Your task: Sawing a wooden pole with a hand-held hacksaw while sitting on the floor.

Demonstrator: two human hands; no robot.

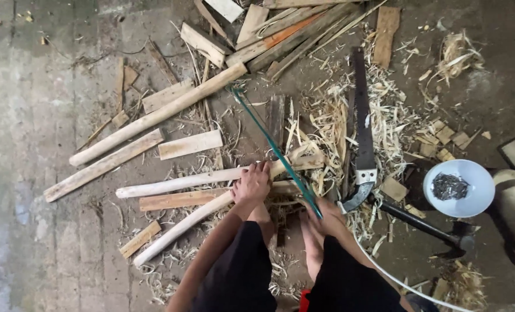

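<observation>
- Pinning a pale peeled wooden pole [211, 177] to the ground, the left hand [252, 184] curls its fingers over it; the pole's long axis runs left to right.
- Right hand [321, 216] closes around the near end of a thin green-bladed saw [275, 150], which slants far-left across the pole beside the left hand's fingers.

Dim, flat daylight, soft shadows, mild motion blur, slight wide-angle bending at the edges.

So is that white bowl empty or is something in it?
Not empty. The white bowl sits upright on the ground, with a small dark heap inside, probably nails; too small to be sure.
</observation>
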